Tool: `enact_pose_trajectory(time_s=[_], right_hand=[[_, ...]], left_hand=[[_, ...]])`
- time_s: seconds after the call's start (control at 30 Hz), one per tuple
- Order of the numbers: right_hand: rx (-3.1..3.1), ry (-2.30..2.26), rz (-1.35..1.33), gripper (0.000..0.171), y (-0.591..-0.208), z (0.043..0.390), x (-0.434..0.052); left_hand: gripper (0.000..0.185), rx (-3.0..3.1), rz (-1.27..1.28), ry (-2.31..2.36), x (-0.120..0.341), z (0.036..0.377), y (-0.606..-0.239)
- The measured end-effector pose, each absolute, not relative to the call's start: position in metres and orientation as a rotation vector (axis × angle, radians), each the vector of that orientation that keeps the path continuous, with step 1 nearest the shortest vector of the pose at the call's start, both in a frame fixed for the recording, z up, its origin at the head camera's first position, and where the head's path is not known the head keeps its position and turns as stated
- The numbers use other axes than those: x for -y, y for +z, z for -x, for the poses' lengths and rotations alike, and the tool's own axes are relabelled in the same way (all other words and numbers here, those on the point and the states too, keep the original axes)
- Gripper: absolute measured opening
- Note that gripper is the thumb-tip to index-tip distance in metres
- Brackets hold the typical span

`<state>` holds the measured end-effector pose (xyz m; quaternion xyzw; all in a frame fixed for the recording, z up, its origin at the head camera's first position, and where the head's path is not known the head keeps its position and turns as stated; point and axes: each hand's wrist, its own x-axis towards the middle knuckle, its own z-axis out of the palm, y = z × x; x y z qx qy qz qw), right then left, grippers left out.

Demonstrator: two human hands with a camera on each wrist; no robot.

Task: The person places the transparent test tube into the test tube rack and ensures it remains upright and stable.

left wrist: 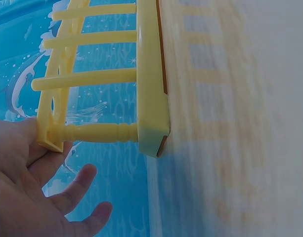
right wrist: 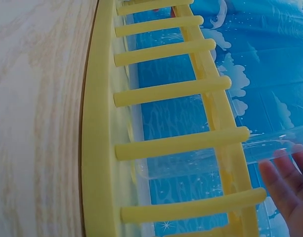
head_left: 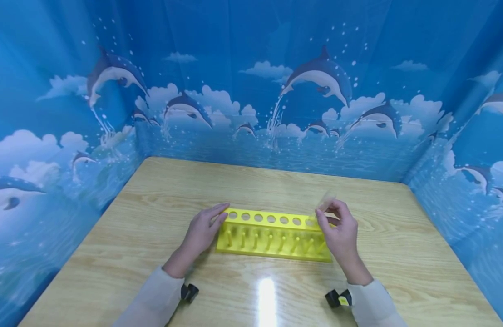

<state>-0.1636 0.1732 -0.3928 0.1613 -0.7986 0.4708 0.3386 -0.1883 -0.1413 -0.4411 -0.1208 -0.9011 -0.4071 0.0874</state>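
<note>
The left hand (head_left: 202, 231) lies with straight fingers against the left end of the yellow test tube rack (head_left: 272, 234), its grip flat and holding nothing; in the left wrist view the fingertips (left wrist: 84, 174) spread loosely beside the rack's end post. The rack stands near the middle of the wooden table (head_left: 161, 200), with a row of 7 round holes in its top plate and a row of drying pegs along its near side. At its right end, the right hand (head_left: 339, 229) pinches a clear test tube (head_left: 326, 200) near its upper end, tilted, its lower part entering the rightmost hole. In the right wrist view the test tube (right wrist: 200, 165) shows behind the pegs. It is probably light, stiff, smooth and breakable, so a gentle pinch high on the wall seems safest. The rack looks like rigid, light plastic, best steadied at its ends.
</note>
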Motion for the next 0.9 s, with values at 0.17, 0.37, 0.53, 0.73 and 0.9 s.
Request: enact_pose_trajectory(time_s=[0.17,0.37,0.53,0.73,0.9], right_hand=[[2.094,1.215,-0.423,0.024,-0.3897,0.1616,-0.1723],[2.083,1.228,-0.426,0.024,-0.3896,0.1615,-0.172],[2.06,1.245,-0.468,0.015,-0.391,0.1621,-0.1725],[2.043,1.251,-0.503,0.013,-0.392,0.1623,-0.1734],[2.044,1.233,-0.517,0.012,-0.392,0.1631,-0.1742]], left_hand=[[0.037,2.686,0.362,-1.219,0.1411,0.189,-0.4408],[0.037,2.688,0.362,-1.228,0.1412,0.1888,-0.44],[0.037,2.687,0.364,-1.231,0.1416,0.1882,-0.4403],[0.037,2.689,0.354,-1.245,0.1411,0.1877,-0.4393],[0.037,2.695,0.345,-1.245,0.1413,0.1883,-0.4397]])
